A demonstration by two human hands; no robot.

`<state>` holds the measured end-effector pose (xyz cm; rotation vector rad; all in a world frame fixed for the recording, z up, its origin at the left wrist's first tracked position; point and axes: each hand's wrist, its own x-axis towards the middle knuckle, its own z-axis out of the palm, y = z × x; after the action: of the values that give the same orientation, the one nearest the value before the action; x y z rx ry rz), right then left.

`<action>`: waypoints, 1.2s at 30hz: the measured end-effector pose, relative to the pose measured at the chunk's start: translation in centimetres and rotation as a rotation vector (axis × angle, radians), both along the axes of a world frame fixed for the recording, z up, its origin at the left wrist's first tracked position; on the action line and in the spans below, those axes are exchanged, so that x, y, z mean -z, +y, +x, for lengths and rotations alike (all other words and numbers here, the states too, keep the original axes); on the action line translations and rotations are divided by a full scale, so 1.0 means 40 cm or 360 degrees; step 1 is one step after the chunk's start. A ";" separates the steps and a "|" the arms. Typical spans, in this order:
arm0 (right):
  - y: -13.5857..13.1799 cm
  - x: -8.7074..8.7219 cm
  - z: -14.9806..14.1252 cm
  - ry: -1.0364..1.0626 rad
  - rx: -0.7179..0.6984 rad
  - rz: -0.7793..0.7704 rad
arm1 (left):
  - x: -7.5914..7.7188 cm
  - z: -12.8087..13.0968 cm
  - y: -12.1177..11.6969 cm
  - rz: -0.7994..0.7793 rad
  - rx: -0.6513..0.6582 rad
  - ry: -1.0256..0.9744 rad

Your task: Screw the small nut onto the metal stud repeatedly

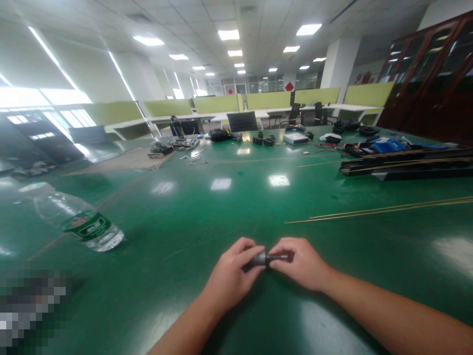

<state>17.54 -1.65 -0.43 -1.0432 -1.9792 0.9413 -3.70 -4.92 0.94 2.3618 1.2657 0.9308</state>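
Both my hands meet low over the green table (pixel 207 217) near its front edge. My left hand (pixel 231 276) is closed round the left end of a small dark cylindrical part (pixel 266 258). My right hand (pixel 301 264) pinches the thinner right end of the same part. The piece lies level between the two hands, just above the tabletop. What kind of part it is I cannot make out.
A clear plastic water bottle (pixel 79 222) with a green label stands at the left. Thin brass rods (pixel 380 209) lie to the right, with long black rails (pixel 406 165) behind them. Small tools and black parts (pixel 264 139) are scattered at the far edge. Office desks and chairs stand beyond.
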 end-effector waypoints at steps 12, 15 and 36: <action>-0.004 0.000 -0.001 0.0025 0.0000 -0.0049 | -0.011 -0.005 0.000 -0.0002 0.0010 0.0010; -0.002 0.001 0.000 0.0022 0.0001 -0.0041 | -0.014 -0.008 0.000 0.0011 0.0012 0.0012; -0.003 0.003 -0.001 0.0100 0.0118 -0.0161 | -0.016 -0.033 0.009 0.0113 -0.0048 0.0021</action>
<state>17.49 -1.75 -0.55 -1.1217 -1.8454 1.0302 -5.03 -4.55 1.60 2.4128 1.2977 0.9863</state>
